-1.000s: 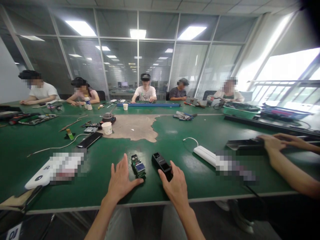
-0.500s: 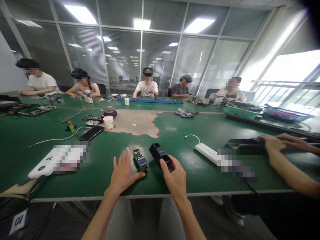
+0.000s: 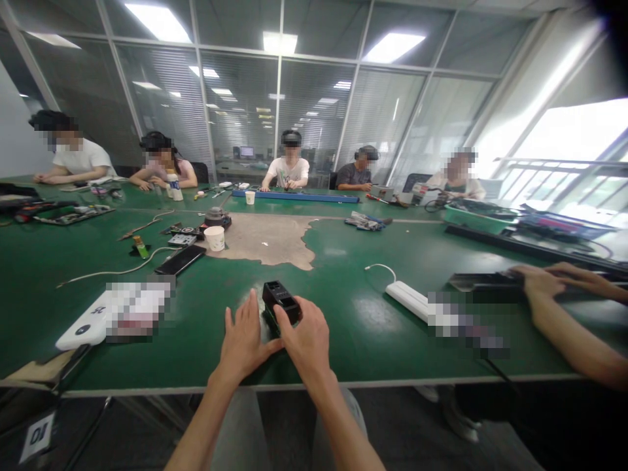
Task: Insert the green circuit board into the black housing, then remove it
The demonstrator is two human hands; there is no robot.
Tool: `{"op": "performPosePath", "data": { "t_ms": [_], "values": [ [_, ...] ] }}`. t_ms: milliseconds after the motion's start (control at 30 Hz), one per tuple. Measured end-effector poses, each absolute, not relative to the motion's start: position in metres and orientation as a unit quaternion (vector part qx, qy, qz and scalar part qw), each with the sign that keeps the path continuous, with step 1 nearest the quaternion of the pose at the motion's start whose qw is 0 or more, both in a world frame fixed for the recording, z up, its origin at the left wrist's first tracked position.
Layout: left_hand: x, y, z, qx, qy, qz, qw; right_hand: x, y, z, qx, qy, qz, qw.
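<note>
My right hand (image 3: 309, 337) grips a black plastic housing (image 3: 275, 293), thumb on its near end and fingers along its right side. The housing is over the small green circuit board (image 3: 269, 322), which is now mostly hidden; only a strip of it shows at the lower left. Whether the two parts are seated together I cannot tell. Flat and spread, my left hand (image 3: 242, 341) lies on the table just left of them, its thumb reaching toward the near end of the board.
On the green table (image 3: 353, 353), a white power strip (image 3: 409, 301) lies to the right, near a co-worker's hands (image 3: 542, 284) on a dark metal rail. At left are a white case (image 3: 88, 324), a black phone (image 3: 180, 260) and a paper cup (image 3: 214, 239). Several people sit opposite.
My right hand has moved left with the black housing, bringing it over the green circuit board, which was uncovered before. My left hand has stayed in place.
</note>
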State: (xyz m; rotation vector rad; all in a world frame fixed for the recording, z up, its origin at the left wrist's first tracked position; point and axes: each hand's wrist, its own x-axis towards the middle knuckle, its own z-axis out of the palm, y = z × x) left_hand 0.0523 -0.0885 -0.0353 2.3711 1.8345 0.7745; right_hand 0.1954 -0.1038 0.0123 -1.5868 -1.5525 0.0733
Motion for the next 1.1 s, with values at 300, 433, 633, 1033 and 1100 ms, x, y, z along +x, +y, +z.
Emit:
{"op": "performPosePath", "data": {
  "t_ms": [300,433,633,1033,1100],
  "values": [
    [0.053,-0.092,-0.028,0.766,0.596,0.236,0.045,0.190,-0.112,-0.001,-0.665,-0.645,-0.008,0.375],
    [0.054,-0.093,-0.025,0.765,0.600,0.229,0.049,0.191,-0.117,-0.012,-0.668,-0.655,-0.010,0.353],
    [0.054,-0.092,-0.027,0.766,0.602,0.221,0.040,0.192,-0.116,-0.015,-0.674,-0.654,-0.015,0.343],
    [0.054,-0.089,-0.032,0.769,0.598,0.222,0.039,0.204,-0.111,0.019,-0.621,-0.625,0.016,0.473],
    [0.054,-0.089,-0.032,0.765,0.603,0.221,0.039,0.218,-0.111,0.023,-0.620,-0.619,0.007,0.483]
  ]
}}
